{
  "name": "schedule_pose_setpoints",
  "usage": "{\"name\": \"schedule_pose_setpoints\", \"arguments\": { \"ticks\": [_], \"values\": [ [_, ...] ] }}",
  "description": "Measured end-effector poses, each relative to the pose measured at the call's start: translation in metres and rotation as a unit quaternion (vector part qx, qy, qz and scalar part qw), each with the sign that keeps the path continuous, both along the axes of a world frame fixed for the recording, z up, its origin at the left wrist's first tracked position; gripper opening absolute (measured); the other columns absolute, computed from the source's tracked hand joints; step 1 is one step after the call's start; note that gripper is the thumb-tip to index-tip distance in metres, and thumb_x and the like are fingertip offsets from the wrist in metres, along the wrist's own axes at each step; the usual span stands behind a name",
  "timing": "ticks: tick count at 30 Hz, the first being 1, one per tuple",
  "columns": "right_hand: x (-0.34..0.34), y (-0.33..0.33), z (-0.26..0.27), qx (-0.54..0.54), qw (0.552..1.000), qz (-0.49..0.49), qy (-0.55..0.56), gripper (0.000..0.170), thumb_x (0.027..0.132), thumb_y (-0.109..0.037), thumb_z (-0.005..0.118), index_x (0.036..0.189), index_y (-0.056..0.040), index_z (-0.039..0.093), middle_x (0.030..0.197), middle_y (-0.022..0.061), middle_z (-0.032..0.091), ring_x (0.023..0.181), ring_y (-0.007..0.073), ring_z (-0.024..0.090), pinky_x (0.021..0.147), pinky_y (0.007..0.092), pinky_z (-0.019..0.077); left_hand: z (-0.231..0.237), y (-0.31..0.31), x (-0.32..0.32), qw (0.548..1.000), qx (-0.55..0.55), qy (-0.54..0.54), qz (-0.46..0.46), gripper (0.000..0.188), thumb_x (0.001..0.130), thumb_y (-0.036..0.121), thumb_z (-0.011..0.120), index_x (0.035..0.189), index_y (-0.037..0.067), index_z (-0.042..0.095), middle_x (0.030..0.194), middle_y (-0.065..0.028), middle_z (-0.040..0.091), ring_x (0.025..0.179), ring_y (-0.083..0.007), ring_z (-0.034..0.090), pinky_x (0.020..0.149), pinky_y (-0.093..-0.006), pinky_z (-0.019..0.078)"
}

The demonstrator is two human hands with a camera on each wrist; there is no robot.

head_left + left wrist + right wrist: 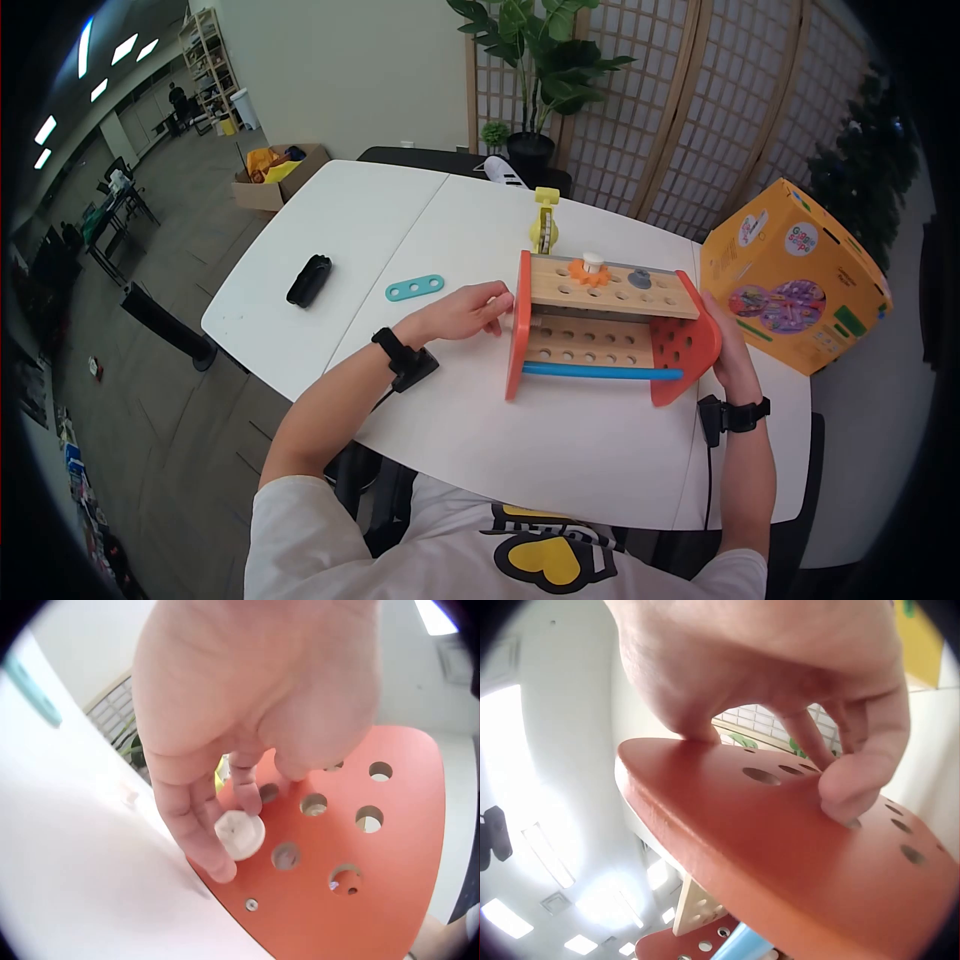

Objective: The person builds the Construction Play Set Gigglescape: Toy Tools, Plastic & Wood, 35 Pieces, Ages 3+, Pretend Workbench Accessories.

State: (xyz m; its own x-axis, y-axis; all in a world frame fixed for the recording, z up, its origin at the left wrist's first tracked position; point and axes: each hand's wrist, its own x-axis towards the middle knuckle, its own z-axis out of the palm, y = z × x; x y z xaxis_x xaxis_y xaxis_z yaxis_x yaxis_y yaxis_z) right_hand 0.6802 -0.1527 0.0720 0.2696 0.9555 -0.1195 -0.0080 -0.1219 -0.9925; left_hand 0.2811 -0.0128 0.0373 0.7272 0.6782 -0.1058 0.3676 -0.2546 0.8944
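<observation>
A wooden toy workbench (590, 345) with red-orange side panels and a blue rod stands on the table. My left hand (468, 310) is at its left side panel (390, 847). Between its fingers is a white hexagonal bolt head (240, 835), pinched close against the holed panel. My right hand (735, 350) grips the right side panel (727, 810) from outside, one bent finger pressing near a hole. On the top board sit an orange gear (590, 272) with a white bolt through it and a grey knob-like piece (640, 279).
A teal strip with holes (415, 288) lies left of the workbench, with a black tray-like piece (310, 280) farther left. Behind the workbench is a yellow-green toy piece (545, 222). A large orange box (795, 275) stands at the right edge of the table.
</observation>
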Motion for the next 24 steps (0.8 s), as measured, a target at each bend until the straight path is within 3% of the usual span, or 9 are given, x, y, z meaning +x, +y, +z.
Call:
{"name": "schedule_pose_setpoints", "arguments": {
  "ticks": [3, 4, 6, 7, 10, 13, 19, 22, 24],
  "values": [
    [0.001, -0.008, 0.004, 0.067, 0.979, -0.061, -0.184, 0.040, 0.102, -0.038, 0.062, 0.115, -0.0003, 0.070, 0.104, 0.0067, 0.070, 0.093, 0.0122, 0.064, 0.078, 0.0272, 0.0491, 0.007, 0.011, -0.008, 0.994, 0.070, 0.067, 0.046, 0.025, 0.107, 0.024, 0.053, 0.110, 0.001, 0.062, 0.109, -0.0142, 0.065, 0.091, -0.0216, 0.069, 0.084, -0.0339, 0.0549],
    [-0.002, -0.013, 0.009, 0.097, 0.960, -0.085, -0.247, 0.037, 0.103, -0.035, 0.061, 0.110, -0.0008, 0.072, 0.099, 0.0054, 0.070, 0.088, 0.0108, 0.063, 0.073, 0.0259, 0.0483, 0.005, 0.014, -0.011, 0.982, 0.153, 0.095, 0.054, 0.020, 0.103, 0.020, 0.056, 0.109, 0.001, 0.062, 0.111, -0.0147, 0.065, 0.093, -0.0242, 0.069, 0.084, -0.0356, 0.0549],
    [-0.011, -0.023, 0.025, 0.117, 0.951, -0.094, -0.269, 0.028, 0.102, -0.027, 0.061, 0.105, -0.0007, 0.072, 0.097, 0.0051, 0.069, 0.082, 0.0104, 0.062, 0.068, 0.0251, 0.0474, -0.011, 0.026, -0.017, 0.934, 0.317, 0.150, 0.067, 0.015, 0.096, 0.011, 0.063, 0.107, 0.001, 0.063, 0.114, -0.0159, 0.065, 0.096, -0.0293, 0.069, 0.086, -0.0391, 0.0550],
    [-0.016, -0.026, 0.032, 0.128, 0.946, -0.100, -0.280, 0.024, 0.102, -0.022, 0.061, 0.103, -0.0007, 0.071, 0.095, 0.0050, 0.068, 0.079, 0.0101, 0.061, 0.065, 0.0247, 0.0469, -0.021, 0.030, -0.019, 0.924, 0.349, 0.138, 0.068, 0.023, 0.091, 0.008, 0.069, 0.113, 0.004, 0.064, 0.113, -0.0130, 0.065, 0.097, -0.0315, 0.067, 0.082, -0.0406, 0.0556],
    [-0.037, -0.032, 0.043, 0.287, 0.872, -0.091, -0.387, 0.013, 0.095, -0.011, 0.064, 0.098, 0.0013, 0.069, 0.092, 0.0074, 0.067, 0.076, 0.0118, 0.061, 0.063, 0.0248, 0.0459, -0.048, 0.037, -0.015, 0.896, 0.410, 0.161, 0.056, 0.026, 0.091, 0.006, 0.068, 0.116, 0.005, 0.066, 0.110, -0.0118, 0.065, 0.108, -0.0316, 0.064, 0.090, -0.0411, 0.0542],
    [-0.064, -0.043, 0.051, 0.314, 0.838, -0.031, -0.446, 0.011, 0.088, -0.003, 0.067, 0.098, 0.0017, 0.068, 0.093, 0.0104, 0.066, 0.077, 0.0166, 0.064, 0.065, 0.0270, 0.0491, -0.042, 0.033, -0.006, 0.900, 0.363, 0.238, 0.040, 0.035, 0.090, 0.004, 0.065, 0.124, 0.006, 0.066, 0.117, -0.0121, 0.061, 0.117, -0.0313, 0.058, 0.096, -0.0408, 0.0525],
    [-0.109, -0.050, 0.047, 0.327, 0.837, 0.096, -0.429, 0.015, 0.083, -0.001, 0.070, 0.098, 0.0010, 0.068, 0.098, 0.0133, 0.067, 0.085, 0.0238, 0.069, 0.075, 0.0322, 0.0555, -0.017, 0.024, -0.010, 0.909, 0.388, 0.137, 0.072, 0.031, 0.089, -0.004, 0.063, 0.118, 0.006, 0.066, 0.117, -0.0134, 0.057, 0.110, -0.0319, 0.061, 0.090, -0.0406, 0.0537],
    [-0.128, -0.045, 0.046, 0.310, 0.853, 0.149, -0.392, 0.018, 0.083, -0.002, 0.071, 0.100, 0.0010, 0.068, 0.100, 0.0139, 0.067, 0.085, 0.0238, 0.069, 0.075, 0.0315, 0.0557, 0.028, 0.000, -0.006, 0.927, 0.346, 0.022, 0.144, 0.019, 0.093, 0.000, 0.065, 0.112, 0.004, 0.066, 0.113, -0.0112, 0.063, 0.097, -0.0277, 0.065, 0.082, -0.0367, 0.0541],
    [-0.137, -0.039, 0.047, 0.299, 0.864, 0.180, -0.364, 0.026, 0.084, -0.002, 0.070, 0.109, 0.0027, 0.066, 0.104, 0.0141, 0.067, 0.088, 0.0212, 0.069, 0.076, 0.0307, 0.0561, 0.050, -0.011, -0.006, 0.927, 0.336, -0.040, 0.160, 0.019, 0.091, 0.003, 0.069, 0.110, 0.004, 0.066, 0.109, -0.0106, 0.067, 0.093, -0.0253, 0.067, 0.079, -0.0354, 0.0539]
  ]
}}
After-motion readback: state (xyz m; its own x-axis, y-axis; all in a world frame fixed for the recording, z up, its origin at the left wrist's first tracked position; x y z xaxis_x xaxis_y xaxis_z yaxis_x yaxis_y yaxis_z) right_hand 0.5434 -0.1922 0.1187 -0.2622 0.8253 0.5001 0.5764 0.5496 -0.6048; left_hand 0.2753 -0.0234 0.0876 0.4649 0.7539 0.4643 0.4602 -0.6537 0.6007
